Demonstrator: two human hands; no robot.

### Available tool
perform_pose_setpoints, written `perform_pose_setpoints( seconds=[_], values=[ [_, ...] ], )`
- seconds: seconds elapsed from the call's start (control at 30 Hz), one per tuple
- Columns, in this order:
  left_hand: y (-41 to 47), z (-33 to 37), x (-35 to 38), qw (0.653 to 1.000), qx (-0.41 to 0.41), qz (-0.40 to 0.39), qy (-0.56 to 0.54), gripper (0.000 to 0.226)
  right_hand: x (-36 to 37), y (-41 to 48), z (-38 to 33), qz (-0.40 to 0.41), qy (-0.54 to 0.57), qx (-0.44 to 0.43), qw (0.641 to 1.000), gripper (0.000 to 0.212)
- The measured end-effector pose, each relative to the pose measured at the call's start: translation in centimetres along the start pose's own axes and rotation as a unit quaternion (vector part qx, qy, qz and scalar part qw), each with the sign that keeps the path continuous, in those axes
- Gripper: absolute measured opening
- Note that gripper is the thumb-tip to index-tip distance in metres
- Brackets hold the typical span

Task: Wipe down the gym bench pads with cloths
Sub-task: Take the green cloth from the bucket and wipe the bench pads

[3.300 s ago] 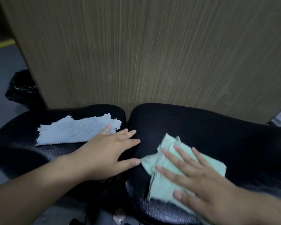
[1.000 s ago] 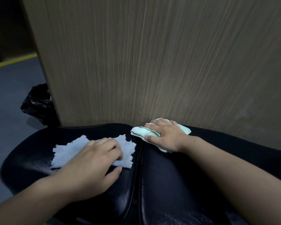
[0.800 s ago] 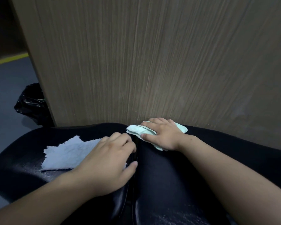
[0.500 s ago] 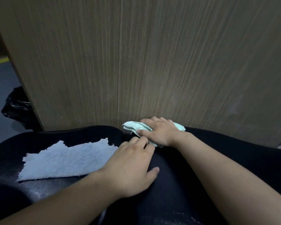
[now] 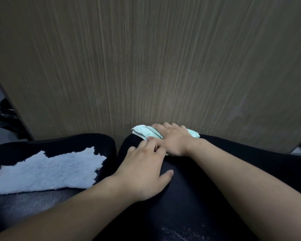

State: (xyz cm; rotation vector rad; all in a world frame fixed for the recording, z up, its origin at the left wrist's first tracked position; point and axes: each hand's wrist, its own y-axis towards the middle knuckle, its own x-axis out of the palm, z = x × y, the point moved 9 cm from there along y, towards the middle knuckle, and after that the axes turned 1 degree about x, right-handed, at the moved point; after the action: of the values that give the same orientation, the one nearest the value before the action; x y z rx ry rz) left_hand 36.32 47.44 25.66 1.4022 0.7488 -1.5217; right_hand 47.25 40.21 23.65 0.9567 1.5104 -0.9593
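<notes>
The right hand [image 5: 174, 141] curls round the bunched green cloth [image 5: 142, 132]; the left hand [image 5: 142, 173], loose and empty, rests beside it; cloth looks soft, light; grab its thick middle.

Head-worn camera looks down, close over black pads [image 5: 189, 197], facing wooden panel [image 5: 146, 66].

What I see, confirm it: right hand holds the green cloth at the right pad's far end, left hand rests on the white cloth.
Wrong on the left hand: in the head view it rests on the right pad, off the white cloth. The right hand does hold the green cloth at that pad's far end.
</notes>
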Motion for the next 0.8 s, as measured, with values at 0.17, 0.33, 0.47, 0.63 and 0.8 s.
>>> perform_pose_setpoints(
  seconds=[0.17, 0.33, 0.47, 0.63, 0.8],
  values=[
    [1.1, 1.4, 0.1, 1.0, -0.012, 0.01, -0.002, 0.048, -0.2, -1.0, 2.6, 0.001, -0.01, 0.006, 1.0, 0.065],
    [2.4, 3.4, 0.8, 1.0, -0.011, 0.016, 0.001, 0.053, -0.5, -3.0, 7.0, 0.009, -0.009, 0.023, 1.0, 0.068],
    [3.7, 6.0, 1.4, 1.0, 0.003, 0.015, 0.003, 0.053, -0.7, -4.6, 10.0, 0.014, -0.007, 0.03, 0.999, 0.066],
    [5.8, 9.6, 2.0, 1.0, 0.027, 0.008, -0.003, 0.056, -0.9, -6.9, 14.4, 0.011, -0.002, 0.049, 0.999, 0.067],
    [8.1, 13.2, 2.8, 0.999, 0.05, -0.001, -0.003, 0.049, -1.1, -11.1, 20.0, 0.008, 0.005, 0.08, 0.997, 0.068]
  ],
)
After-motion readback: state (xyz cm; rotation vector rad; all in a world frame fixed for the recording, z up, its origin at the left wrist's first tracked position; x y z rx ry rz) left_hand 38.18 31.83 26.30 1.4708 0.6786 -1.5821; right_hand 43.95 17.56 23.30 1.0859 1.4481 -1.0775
